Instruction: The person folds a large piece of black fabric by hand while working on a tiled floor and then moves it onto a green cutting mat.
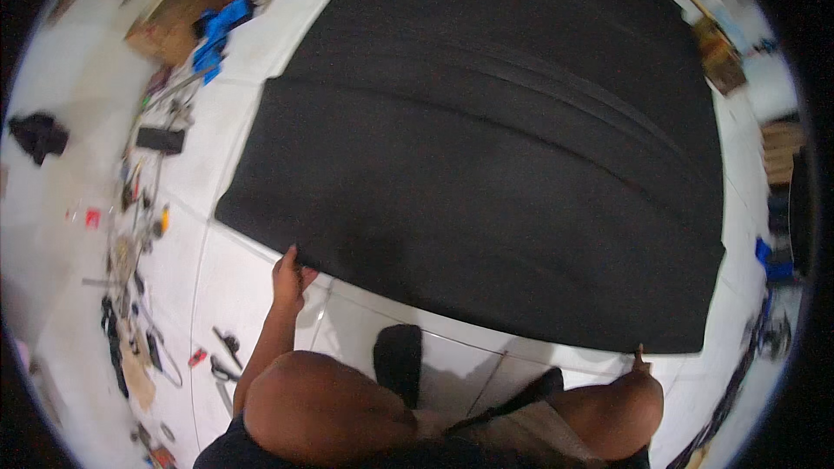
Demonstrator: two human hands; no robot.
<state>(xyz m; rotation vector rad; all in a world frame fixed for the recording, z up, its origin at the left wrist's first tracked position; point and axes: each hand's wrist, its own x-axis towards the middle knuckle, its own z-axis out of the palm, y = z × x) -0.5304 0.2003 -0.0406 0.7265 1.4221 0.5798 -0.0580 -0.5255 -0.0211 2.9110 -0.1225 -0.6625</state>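
A large black fabric-like sheet (486, 174) lies spread on the floor in front of me, with a few long creases across it. A thin white strip shows along its near edge. My left hand (289, 280) is closed on that edge near the left corner, thumb on top and fingers below. At the right end of the same edge, my right hand (641, 360) pinches the sheet close to the corner. My right knee hides part of this hand. Both my knees are bent below the edge, and a dark-covered foot (398, 363) stands between them.
White floor tiles (347, 317) surround the sheet. Scissors (224, 369) and a small red item (198, 355) lie left of my left knee. Tools and cables line the left side, below a cardboard box (165, 35) and blue material (217, 39). A wooden block (719, 56) stands at the right.
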